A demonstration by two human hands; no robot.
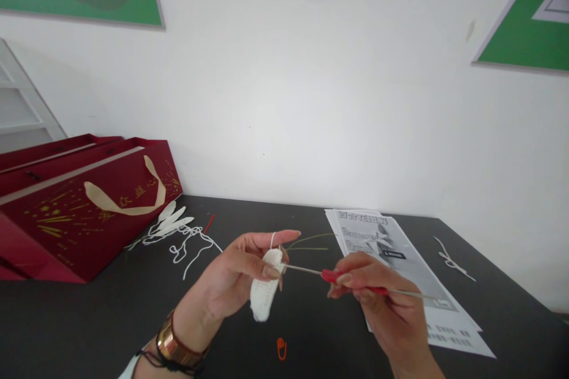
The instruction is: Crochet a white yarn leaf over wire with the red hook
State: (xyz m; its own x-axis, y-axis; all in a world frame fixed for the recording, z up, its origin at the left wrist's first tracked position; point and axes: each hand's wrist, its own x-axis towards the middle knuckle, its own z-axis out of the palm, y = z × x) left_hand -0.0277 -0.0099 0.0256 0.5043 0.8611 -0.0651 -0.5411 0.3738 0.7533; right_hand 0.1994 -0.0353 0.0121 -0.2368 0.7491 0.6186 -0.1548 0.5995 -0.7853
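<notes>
My left hand (240, 275) pinches a small white crocheted piece (263, 296) between thumb and fingers. White yarn loops over its raised index finger, and thin greenish strands (311, 248) stick out behind the piece to the right. My right hand (382, 290) is closed around the red grip of a crochet hook (329, 276). The hook's metal shaft reaches left to the upper edge of the white piece; its tip is hidden there. Below the hands, an orange stitch marker (281, 349) lies on the dark table (231, 343).
Red gift bags (89, 213) stand at the left. Beside them lie white crocheted pieces (171, 219), tangled white yarn (191, 243) and a small red stick (210, 224). Printed sheets (400, 249) lie under and behind my right hand. A white yarn scrap (453, 262) rests far right.
</notes>
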